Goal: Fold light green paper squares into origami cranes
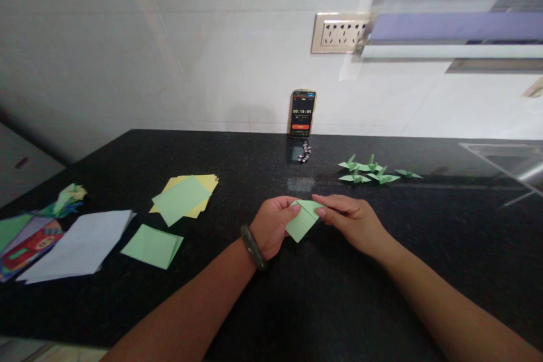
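Green origami paper (302, 222) just over tabletop (382, 271), centre; our left hand (271, 227) grip pinched on its left edge, right hand (352, 220) grip pinched on top corner; we align edges before creasing; paper cranes (367, 172) beyond

the green paper (304, 219) looked matt and crisp, like the paper cranes (368, 172). the black stone counter (382, 294) was polished and speckled. the wall tiles (169, 39) shone glossy, the phone (302, 113) screen glassy.
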`<state>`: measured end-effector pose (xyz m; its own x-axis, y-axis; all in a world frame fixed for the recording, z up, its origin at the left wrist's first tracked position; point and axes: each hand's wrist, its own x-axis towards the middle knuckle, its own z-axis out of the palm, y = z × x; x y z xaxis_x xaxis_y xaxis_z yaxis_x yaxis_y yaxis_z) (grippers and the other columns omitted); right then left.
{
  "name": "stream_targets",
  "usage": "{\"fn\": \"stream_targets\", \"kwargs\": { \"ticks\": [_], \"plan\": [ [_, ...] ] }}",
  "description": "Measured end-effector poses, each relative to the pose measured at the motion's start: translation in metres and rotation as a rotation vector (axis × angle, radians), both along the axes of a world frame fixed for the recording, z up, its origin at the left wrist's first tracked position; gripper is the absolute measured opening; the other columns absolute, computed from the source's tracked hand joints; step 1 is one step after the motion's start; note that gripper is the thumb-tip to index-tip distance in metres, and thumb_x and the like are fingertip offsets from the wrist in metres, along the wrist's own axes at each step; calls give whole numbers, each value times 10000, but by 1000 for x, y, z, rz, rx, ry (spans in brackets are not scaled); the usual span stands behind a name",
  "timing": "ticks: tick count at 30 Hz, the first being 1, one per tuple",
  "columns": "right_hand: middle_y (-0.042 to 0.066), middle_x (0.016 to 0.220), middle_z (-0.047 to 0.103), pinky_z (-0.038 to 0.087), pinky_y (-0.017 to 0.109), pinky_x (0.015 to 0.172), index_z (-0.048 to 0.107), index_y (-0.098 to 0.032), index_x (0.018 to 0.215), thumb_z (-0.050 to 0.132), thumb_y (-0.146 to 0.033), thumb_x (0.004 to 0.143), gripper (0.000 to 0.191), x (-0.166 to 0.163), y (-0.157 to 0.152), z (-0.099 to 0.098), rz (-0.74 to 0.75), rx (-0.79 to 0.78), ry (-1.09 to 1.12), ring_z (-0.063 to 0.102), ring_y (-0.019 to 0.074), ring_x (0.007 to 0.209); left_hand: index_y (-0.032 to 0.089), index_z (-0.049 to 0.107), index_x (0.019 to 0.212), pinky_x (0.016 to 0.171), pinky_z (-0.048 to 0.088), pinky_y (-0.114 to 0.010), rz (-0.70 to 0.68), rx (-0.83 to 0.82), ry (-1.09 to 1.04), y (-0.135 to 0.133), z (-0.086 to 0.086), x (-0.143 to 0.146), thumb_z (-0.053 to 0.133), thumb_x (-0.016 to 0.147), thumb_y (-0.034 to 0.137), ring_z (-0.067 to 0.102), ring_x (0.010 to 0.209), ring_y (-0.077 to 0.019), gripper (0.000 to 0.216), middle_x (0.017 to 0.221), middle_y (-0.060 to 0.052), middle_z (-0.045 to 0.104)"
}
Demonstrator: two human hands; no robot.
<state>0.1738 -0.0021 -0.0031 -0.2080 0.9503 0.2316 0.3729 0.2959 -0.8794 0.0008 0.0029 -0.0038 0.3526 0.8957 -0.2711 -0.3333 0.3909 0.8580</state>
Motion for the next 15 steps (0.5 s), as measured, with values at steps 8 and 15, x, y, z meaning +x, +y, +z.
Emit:
{"fn": "stream_targets", "kwargs": {
  "ticks": [8,15],
  "plan": [
    [22,915,685,502,328,741,663,-305,1019,588,-267,770,263,0,-1,-1,17,100,-82,617,176,800,99,614,772,546,369,-239,15,-9,-18,0,0,1,657,645,249,516,532,-103,201,604,-25,582],
    [17,900,685,501,302,726,661,-302,1023,590,-249,770,268,-1,-1,-2,13,151,-92,621,163,783,94,616,777,562,378,-238,8,-8,-76,0,0,0,652,651,221,531,549,-106,182,614,-31,596]
  ]
}}
